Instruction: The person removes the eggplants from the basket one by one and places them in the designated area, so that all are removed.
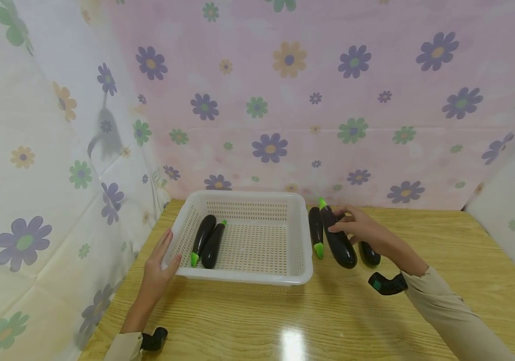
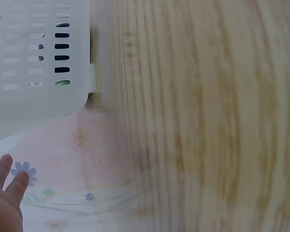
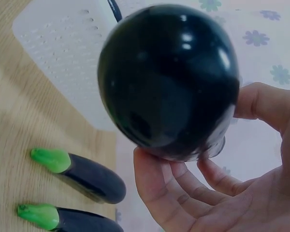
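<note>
Held eggplant, glossy black, near white basket

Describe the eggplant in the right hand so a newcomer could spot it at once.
Find the white basket on the table. Right of it, past a resting eggplant, the right hand grips this eggplant. Unlike that neighbour's, its green cap points toward the flowered backdrop.

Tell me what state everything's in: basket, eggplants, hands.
White basket: upright on the table, partly filled.
Two basket eggplants: lying side by side.
Left hand: touching the basket's rim.
Held eggplant: apparently lifted, green end pointing away.
Right hand: holding that eggplant.
Eggplant beside basket: lying down, near end green.
Rightmost eggplant: partly hidden in the head view.
</note>
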### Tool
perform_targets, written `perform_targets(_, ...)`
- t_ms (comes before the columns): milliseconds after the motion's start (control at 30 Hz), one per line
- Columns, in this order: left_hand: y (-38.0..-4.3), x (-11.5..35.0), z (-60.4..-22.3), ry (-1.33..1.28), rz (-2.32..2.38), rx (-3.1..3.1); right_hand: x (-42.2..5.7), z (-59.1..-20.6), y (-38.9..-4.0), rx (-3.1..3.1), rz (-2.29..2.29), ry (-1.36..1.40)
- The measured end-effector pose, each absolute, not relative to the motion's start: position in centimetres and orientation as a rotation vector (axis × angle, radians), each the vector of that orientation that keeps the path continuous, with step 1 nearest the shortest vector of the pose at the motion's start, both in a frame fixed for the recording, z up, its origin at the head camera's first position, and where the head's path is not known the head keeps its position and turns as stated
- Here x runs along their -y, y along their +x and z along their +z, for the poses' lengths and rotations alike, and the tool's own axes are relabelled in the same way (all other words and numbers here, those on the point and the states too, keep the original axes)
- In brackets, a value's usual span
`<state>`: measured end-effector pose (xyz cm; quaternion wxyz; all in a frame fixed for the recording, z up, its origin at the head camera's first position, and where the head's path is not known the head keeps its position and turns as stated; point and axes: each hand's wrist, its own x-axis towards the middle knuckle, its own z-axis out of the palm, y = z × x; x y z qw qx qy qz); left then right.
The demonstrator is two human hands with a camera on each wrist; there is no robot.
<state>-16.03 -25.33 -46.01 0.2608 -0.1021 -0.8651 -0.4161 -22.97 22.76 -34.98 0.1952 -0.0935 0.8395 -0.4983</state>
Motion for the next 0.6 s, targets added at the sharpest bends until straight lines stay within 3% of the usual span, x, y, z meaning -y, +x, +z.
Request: perform_targets(600,-16.0,25.4,-46.1,-0.239,-1.143,2.375,-25.3,-35.5,-22.6,-2.356,-1.392,-0.237)
